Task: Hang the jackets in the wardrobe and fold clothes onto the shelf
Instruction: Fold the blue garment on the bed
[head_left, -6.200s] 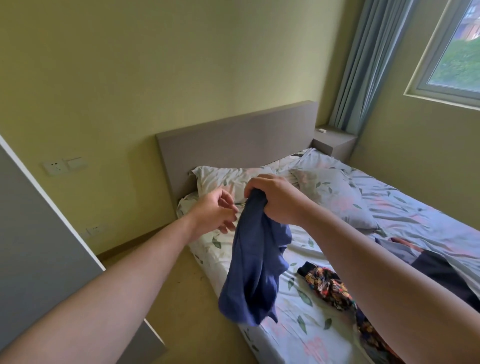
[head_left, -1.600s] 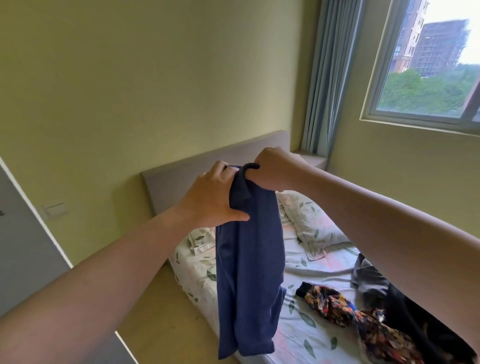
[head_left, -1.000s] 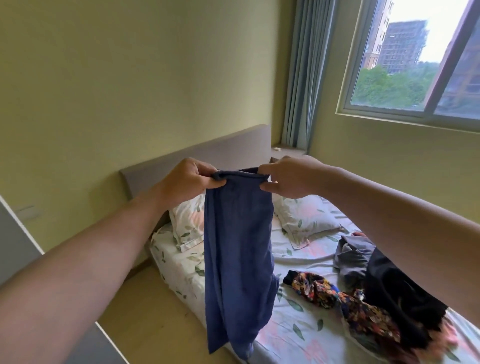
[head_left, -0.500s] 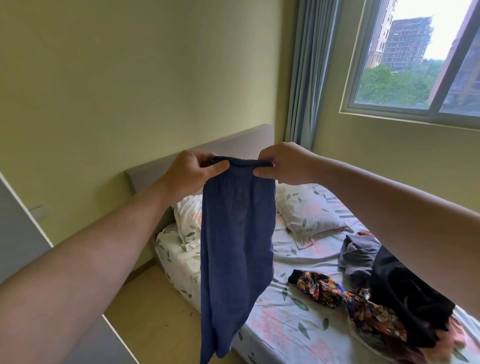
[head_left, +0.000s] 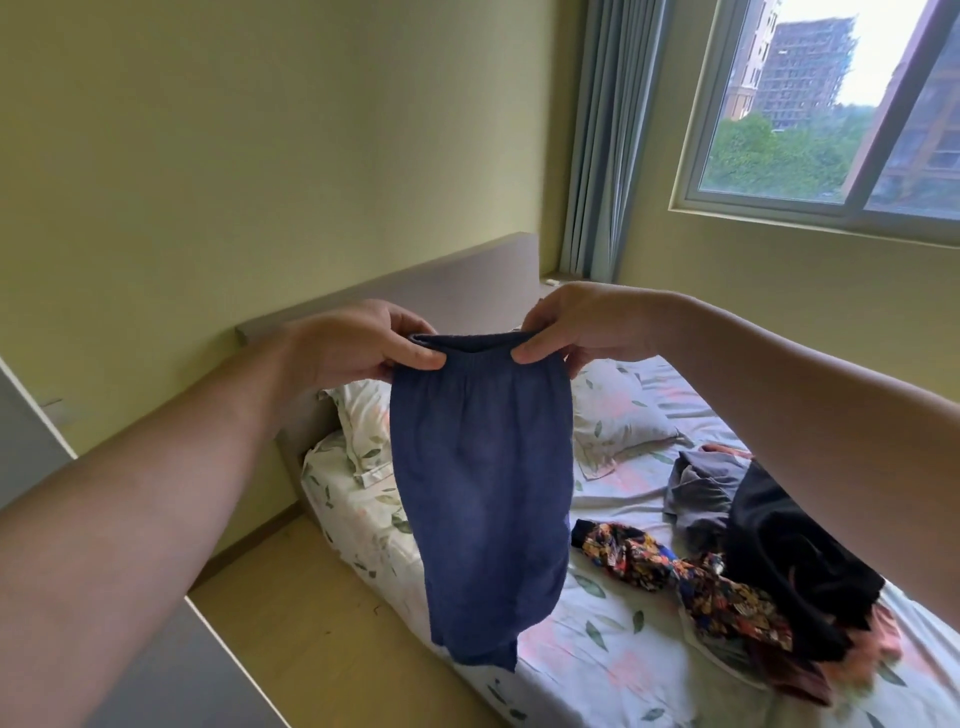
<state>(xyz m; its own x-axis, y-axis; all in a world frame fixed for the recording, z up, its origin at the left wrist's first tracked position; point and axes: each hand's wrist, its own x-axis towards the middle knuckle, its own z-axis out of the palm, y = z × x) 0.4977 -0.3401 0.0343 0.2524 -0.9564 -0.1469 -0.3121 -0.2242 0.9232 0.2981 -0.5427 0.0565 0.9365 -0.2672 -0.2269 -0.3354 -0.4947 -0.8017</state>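
Here, at the far left edge, a flat grey panel with a pale edge (head_left: 36, 436) cuts across the corner, and below it lies a pale wooden floor (head_left: 311, 623). The person's left hand (head_left: 358, 345) reaches forward, thumb and curled fingers pinching the left end of the elastic waistband of a pair of dark navy blue fabric shorts (head_left: 483, 493). The shorts hang straight down in the air from both hands, in front of the near side of the bed, their lower hem loose above the mattress edge and touching nothing. Behind them runs a long grey padded headboard (head_left: 457, 280) against the yellow-green wall, and a white leaf-printed pillow (head_left: 363, 421) shows just left of the cloth. The right hand (head_left: 582, 327) grips the waistband's other end, thumb in front pressing the band against the curled fingers behind, so the band is stretched flat between the two hands. Past it lies a second leaf-printed pillow (head_left: 613, 415) on the bed with its pale floral sheet (head_left: 597, 654). Further right on the sheet, a crumpled multicoloured flower-patterned garment (head_left: 675, 577) lies beside a rumpled grey garment (head_left: 701, 488) and a heaped black garment (head_left: 789, 561), the three touching in one pile. Above them, grey-blue pleated curtains (head_left: 602, 140) hang in the corner beside a white-framed window (head_left: 831, 202).
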